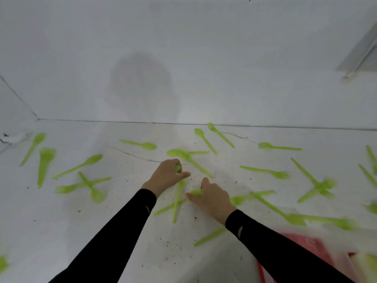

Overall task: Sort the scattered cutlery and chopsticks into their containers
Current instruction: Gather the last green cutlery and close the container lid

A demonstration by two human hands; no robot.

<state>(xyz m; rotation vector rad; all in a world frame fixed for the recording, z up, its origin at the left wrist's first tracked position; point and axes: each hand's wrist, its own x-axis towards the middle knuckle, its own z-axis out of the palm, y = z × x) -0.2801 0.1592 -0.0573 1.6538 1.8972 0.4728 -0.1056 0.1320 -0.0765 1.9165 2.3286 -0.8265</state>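
As my left hand (168, 175) curled round the head of a green utensil (175, 213) lying lengthwise toward me on the floor (122, 231), my right hand (212, 200) pinched the crossing piece (163, 209) just beside.

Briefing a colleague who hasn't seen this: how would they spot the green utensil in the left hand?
Two black-sleeved arms reach onto the white surface. The left hand grips the top of a green utensil whose handle runs straight toward the camera. Unlike its loose neighbours, it is held and crosses the green piece in the right hand.
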